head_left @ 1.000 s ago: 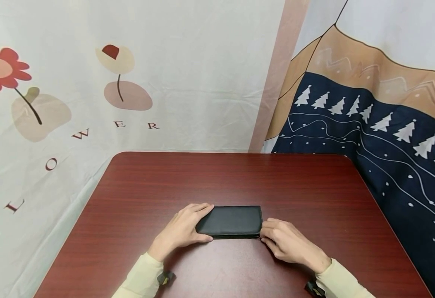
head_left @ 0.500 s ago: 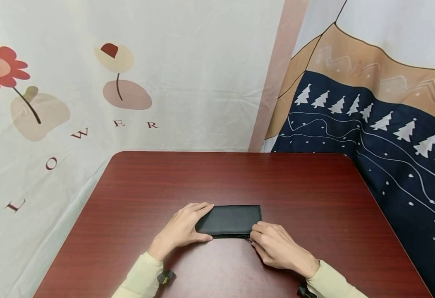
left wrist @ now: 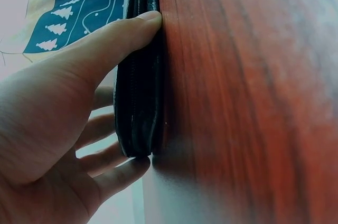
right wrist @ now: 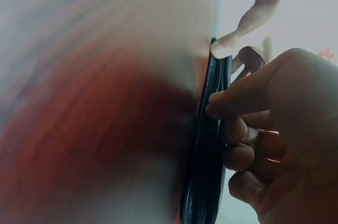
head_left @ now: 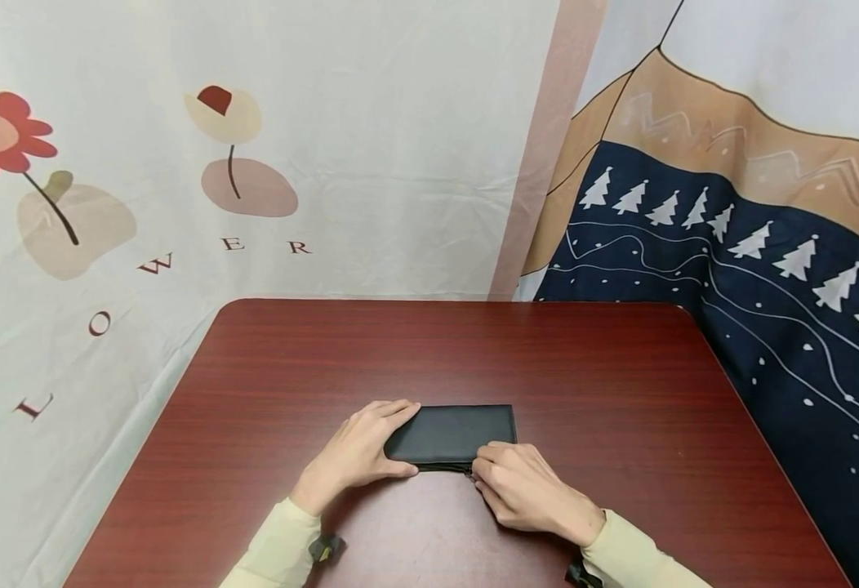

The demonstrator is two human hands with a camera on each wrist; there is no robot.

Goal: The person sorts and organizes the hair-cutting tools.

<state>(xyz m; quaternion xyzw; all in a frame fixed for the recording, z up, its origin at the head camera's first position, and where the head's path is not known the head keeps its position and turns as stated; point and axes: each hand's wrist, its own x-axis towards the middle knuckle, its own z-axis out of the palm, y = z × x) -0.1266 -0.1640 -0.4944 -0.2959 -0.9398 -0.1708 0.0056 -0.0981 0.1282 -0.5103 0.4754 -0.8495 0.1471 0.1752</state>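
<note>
A flat black zippered wallet (head_left: pixel 450 433) lies on the brown table, its long near side facing the person. My left hand (head_left: pixel 356 451) grips the wallet's left end, thumb on the near side and fingers round the far and left edges. In the left wrist view the closed-looking zipper teeth (left wrist: pixel 134 84) run along that side below the thumb. My right hand (head_left: pixel 528 487) has curled fingers at the near edge, right of the middle. Thumb and forefinger pinch the zipper pull there, as the right wrist view shows; the fingertips hide most of it.
The reddish-brown table (head_left: pixel 444 347) has rounded far corners. Behind it hangs a pale cloth (head_left: pixel 400 163) with flower prints and letters. A navy and tan cloth (head_left: pixel 643 253) with white trees hangs at the right. Each wrist carries a small dark strap device.
My right hand has slid left along the wallet's near edge, from its right corner toward the middle, the zipper pull moving with it. My left hand and the wallet have stayed put.
</note>
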